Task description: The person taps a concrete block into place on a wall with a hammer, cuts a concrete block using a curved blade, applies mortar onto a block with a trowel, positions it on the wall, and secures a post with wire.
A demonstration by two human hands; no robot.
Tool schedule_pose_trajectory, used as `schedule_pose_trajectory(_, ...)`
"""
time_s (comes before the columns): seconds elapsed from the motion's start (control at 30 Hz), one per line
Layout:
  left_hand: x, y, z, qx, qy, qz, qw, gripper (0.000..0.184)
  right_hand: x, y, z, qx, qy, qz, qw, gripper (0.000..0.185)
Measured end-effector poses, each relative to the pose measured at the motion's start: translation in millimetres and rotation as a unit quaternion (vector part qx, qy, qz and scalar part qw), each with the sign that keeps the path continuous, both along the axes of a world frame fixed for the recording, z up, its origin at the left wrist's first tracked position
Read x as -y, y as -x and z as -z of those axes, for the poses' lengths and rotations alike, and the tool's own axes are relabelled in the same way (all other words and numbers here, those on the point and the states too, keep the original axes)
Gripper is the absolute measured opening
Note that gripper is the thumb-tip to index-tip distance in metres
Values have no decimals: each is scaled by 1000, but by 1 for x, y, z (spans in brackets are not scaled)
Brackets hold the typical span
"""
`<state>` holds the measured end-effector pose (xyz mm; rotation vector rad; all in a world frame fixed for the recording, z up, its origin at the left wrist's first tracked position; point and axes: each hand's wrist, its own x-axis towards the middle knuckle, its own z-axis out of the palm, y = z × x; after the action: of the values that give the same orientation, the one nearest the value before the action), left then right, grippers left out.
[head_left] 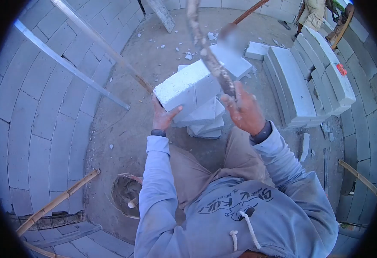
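My left hand (165,115) grips the lower left corner of a white lightweight concrete block (184,86), thumb on its near face. The block is tilted above a small stack of similar blocks (203,127). My right hand (248,112) is closed at the lower end of a rough, pale-spotted wooden stick (216,64). This stick runs up past the block's right end and out of view at the top. Its upper part is blurred. My right fingers partly hide its lower end.
More blocks (289,86) are stacked at right. A mortar bucket (126,193) stands left of my legs. Slanted poles (74,66) lean at left, and bamboo (59,200) lies low left. Block walls (42,142) curve around. Rubble (188,56) litters the floor. Another person's legs (313,13) show top right.
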<state>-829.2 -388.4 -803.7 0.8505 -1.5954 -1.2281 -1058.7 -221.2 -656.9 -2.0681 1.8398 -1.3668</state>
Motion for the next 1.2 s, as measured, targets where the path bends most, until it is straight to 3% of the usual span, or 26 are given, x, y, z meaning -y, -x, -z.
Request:
schedule_pose_trajectory(0.13,1,-3,-3,-6,-39,18,999,107,16,-9,9,-60,-100,7,993,28)
schedule_pose_trajectory(0.2,4,-7,6,18,-5,5,1000,103,27,-8,22,-93,-132,-17,987,29)
schedule_pose_trajectory(0.4,6,-4,2,29,12,12,999,98,32,-3,18,-99,-159,-25,982,30)
schedule_pose_trajectory(0.5,1,-5,-5,22,6,14,1000,98,28,-9,-10,-86,-86,-46,992,31)
schedule_pose_trajectory(0.57,0,-6,-6,22,5,15,1000,98,23,-5,-55,-140,26,-38,989,32)
schedule_pose_trajectory(0.6,3,-6,-2,22,7,16,1000,98,23,22,-53,-47,107,-99,988,35)
schedule_pose_trajectory(0.63,5,-5,2,22,7,17,1000,98,15,16,-110,-316,347,52,881,39)
schedule_pose_trajectory(0.67,3,-5,2,22,8,16,1000,98,7,22,-140,-334,403,96,847,39)
schedule_pose_trajectory(0.73,1,-5,-3,22,13,13,1000,99,-10,45,-169,-331,422,143,832,38)
schedule_pose_trajectory(0.8,7,-5,3,13,18,17,1000,99,-18,53,-165,-342,406,164,832,37)
schedule_pose_trajectory(0.87,8,-6,5,18,20,8,1000,99,-7,43,-117,-342,313,144,874,37)
schedule_pose_trajectory(0.93,2,-5,-4,34,17,-10,999,99,19,24,-21,-266,20,92,959,37)
schedule_pose_trajectory(0.97,-7,-6,-1,56,56,15,997,99,25,17,29,-219,-103,68,968,37)
schedule_pose_trajectory(1.0,-16,-15,0,83,98,40,991,100,21,13,59,-189,-130,51,972,37)
schedule_pose_trajectory(1.03,9,-7,-15,86,172,35,981,100,19,10,53,-183,-93,35,978,37)
schedule_pose_trajectory(1.13,5,-8,4,37,27,-7,999,101,18,12,12,-160,29,7,987,37)
schedule_pose_trajectory(1.2,3,-13,0,71,17,-20,997,101,14,7,-21,-135,111,-4,985,38)
